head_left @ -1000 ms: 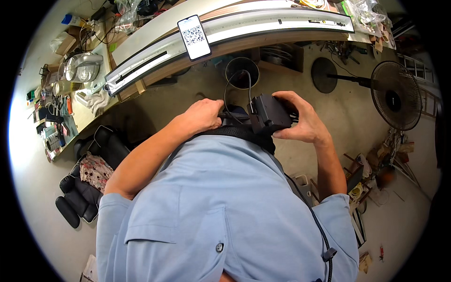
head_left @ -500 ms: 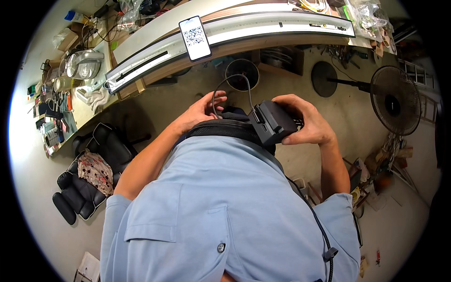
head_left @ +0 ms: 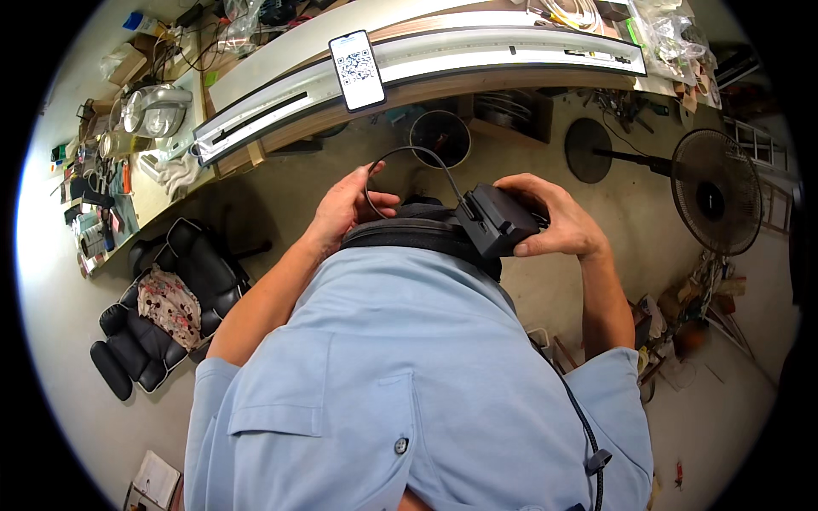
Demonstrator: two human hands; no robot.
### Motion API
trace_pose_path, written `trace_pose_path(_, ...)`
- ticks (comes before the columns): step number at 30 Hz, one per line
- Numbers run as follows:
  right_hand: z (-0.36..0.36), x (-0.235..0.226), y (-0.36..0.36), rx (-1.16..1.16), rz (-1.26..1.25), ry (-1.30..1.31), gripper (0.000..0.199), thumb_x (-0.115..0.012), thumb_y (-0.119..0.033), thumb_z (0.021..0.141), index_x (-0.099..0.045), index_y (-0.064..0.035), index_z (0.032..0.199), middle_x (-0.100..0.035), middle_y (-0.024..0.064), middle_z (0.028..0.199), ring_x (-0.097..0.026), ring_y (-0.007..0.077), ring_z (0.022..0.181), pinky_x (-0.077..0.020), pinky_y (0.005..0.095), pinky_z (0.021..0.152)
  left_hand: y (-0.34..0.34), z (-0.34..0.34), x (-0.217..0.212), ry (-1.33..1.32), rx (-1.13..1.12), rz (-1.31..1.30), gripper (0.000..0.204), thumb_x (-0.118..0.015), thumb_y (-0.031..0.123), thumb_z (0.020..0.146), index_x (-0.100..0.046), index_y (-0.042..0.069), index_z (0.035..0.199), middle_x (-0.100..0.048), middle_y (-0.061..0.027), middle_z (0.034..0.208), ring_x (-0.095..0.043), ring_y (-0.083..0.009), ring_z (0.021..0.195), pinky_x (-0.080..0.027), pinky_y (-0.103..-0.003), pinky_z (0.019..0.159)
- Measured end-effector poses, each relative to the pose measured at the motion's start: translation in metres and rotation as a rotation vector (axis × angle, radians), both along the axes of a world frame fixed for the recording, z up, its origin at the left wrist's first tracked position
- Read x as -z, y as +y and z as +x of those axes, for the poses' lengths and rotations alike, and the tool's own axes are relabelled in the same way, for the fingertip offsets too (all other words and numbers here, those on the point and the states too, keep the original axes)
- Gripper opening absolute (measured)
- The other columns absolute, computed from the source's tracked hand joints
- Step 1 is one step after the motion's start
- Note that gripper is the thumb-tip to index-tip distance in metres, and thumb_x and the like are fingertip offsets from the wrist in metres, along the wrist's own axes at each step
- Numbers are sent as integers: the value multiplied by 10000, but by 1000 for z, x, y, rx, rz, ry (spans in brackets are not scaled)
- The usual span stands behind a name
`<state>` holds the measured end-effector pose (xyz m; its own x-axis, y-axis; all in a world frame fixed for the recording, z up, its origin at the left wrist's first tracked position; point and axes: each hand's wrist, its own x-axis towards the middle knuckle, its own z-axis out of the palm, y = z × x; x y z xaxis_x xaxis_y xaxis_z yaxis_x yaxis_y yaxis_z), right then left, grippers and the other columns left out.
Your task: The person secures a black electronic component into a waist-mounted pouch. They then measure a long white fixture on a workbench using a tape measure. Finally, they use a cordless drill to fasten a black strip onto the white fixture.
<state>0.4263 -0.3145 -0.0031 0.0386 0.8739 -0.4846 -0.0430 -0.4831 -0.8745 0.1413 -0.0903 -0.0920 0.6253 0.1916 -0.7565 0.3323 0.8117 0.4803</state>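
My right hand [head_left: 558,217] grips a black box-shaped device [head_left: 497,223] from its right side, thumb below and fingers over the top. A thin dark cable [head_left: 415,148] runs out of the device's left side and arches over to my left hand [head_left: 345,207]. The cable passes between the thumb and the loosely curled fingers of that hand, and its lower end drops out of sight near my waist. Behind the device, a black waist pouch [head_left: 405,236] lies across my front. A second black cord [head_left: 578,400] hangs down the right side of my light blue shirt.
A workbench ahead carries a long white channel [head_left: 469,49] with a lit phone [head_left: 357,71] on it. Beneath stands a round bin [head_left: 440,139]. A pedestal fan [head_left: 714,192] is at right, a black chair [head_left: 175,298] at left, and a cluttered side table [head_left: 158,204] beyond it.
My left hand has shifted left and slightly up, drawing the cable's loop wider. The device in my right hand has barely moved.
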Motion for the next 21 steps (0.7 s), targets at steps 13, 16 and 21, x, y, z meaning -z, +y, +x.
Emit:
trace_pose_path(13, 18, 25, -3, 0, -26, 155, 964, -927, -415, 634, -540, 45, 1388, -634, 177, 1283, -606, 262, 1199, -462, 377, 1044, 33, 15, -29, 41, 1060, 609, 350, -559, 244, 875, -744, -43, 956, -724, -113, 1092, -659, -203, 952, -516, -319, 863)
trace_pose_path(16, 17, 28, -2, -10, -32, 185, 963, -929, -416, 638, -540, 49, 1385, -637, 174, 1279, -610, 258, 1190, -467, 373, 1036, 33, 32, -39, 22, 1242, 631, 386, -546, 284, 875, -744, -32, 976, -690, -124, 1202, -654, -245, 1003, -507, -328, 893)
trace_pose_path(21, 14, 30, -12, 14, -3, 230, 923, -920, -367, 660, -535, 59, 1382, -637, 177, 1276, -614, 251, 1180, -476, 364, 1027, 33, 38, -33, -162, 1291, 707, 377, -554, 311, 882, -747, 2, 981, -678, -116, 1243, -652, -275, 1000, -506, -347, 893)
